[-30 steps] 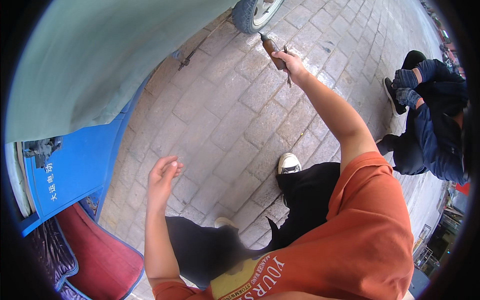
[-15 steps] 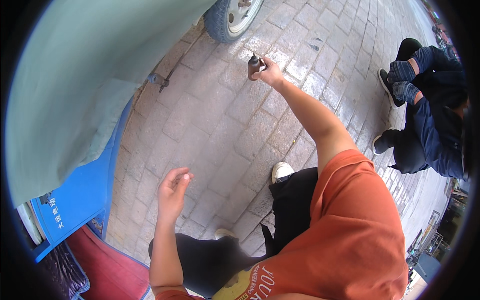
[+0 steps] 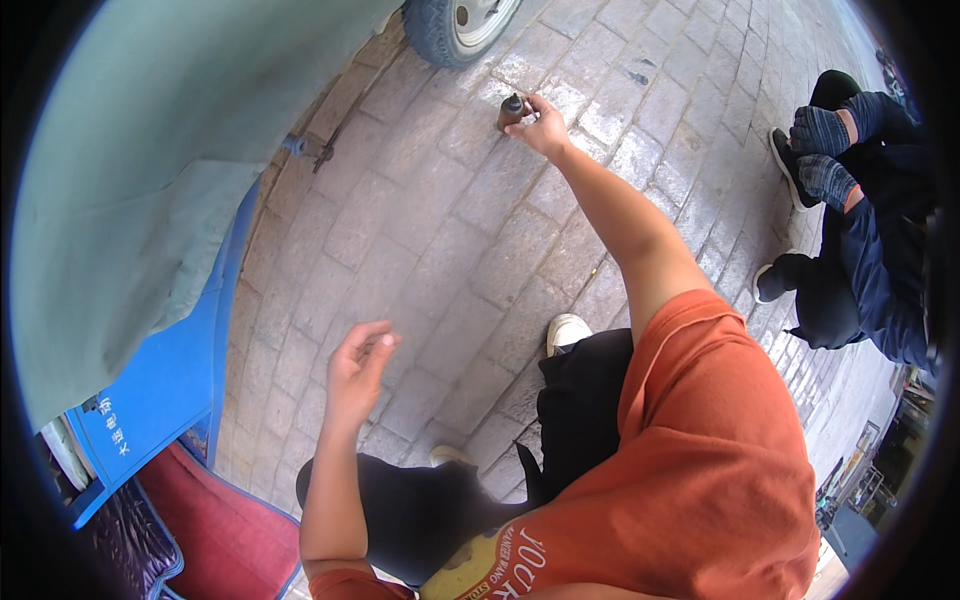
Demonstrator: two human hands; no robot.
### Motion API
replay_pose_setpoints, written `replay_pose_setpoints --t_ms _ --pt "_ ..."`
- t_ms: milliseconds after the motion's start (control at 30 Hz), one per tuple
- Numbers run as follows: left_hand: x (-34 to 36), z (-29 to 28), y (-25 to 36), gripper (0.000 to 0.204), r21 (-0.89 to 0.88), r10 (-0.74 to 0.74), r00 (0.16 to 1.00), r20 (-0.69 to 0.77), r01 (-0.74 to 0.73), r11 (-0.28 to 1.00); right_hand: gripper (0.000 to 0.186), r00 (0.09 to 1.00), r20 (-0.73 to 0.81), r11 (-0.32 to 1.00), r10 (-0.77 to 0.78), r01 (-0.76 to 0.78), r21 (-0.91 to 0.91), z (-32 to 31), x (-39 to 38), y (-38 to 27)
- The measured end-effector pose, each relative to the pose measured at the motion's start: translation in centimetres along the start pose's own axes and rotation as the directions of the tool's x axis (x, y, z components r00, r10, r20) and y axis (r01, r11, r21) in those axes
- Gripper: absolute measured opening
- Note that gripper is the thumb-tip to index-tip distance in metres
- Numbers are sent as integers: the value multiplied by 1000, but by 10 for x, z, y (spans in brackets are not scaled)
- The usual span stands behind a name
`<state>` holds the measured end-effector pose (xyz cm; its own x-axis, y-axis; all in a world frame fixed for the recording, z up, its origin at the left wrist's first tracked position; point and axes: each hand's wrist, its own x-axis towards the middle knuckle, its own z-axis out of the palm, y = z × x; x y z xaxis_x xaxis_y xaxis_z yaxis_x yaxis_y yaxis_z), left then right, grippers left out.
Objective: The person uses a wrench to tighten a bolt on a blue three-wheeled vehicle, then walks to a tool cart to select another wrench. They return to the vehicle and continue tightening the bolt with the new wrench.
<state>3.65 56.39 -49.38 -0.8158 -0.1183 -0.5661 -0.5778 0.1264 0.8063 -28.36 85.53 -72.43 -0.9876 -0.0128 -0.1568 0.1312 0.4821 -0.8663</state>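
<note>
Out at the end of my stretched right arm, my right hand (image 3: 542, 127) is closed round a small dark brown squeeze bottle (image 3: 511, 116) with a black pointed nozzle. The nozzle end faces up toward me, and the bottle is over the paving. My left hand (image 3: 360, 362) hangs above the bricks nearer my body, its fingers loosely bent, thumb apart, nothing in it. A wheel with a dark tyre (image 3: 435, 38) stands just beyond the bottle.
A grey-green cover (image 3: 150, 200) hangs over a blue vehicle body (image 3: 160, 390) on the left. Below it lies a red padded cloth (image 3: 215, 520). On the right crouches a person in dark clothes and knitted gloves (image 3: 822, 132). Brick paving (image 3: 430, 250) lies between.
The bottle has tipped so its nozzle end turns more toward me, still in my right hand. My left hand has shifted slightly up and right.
</note>
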Motion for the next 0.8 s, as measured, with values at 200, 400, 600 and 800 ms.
replay_pose_setpoints --t_ms 200,400,600,800 --pt "0 0 -3 22 -8 -13 1000 18 13 1000 56 999 4 999 33 -33 -26 13 5 5" --pt "4 -2 -3 22 2 -25 999 37 25 1000 53 997 -21 997 74 -74 -2 4 -1 10" --pt "8 -1 -5 23 -10 -25 998 55 25 1000 32 933 190 935 306 -332 124 -33 -24 11" --pt "18 2 4 27 -1 53 991 125 -53 999 28 763 622 570 177 -594 567 -77 -87 -42"
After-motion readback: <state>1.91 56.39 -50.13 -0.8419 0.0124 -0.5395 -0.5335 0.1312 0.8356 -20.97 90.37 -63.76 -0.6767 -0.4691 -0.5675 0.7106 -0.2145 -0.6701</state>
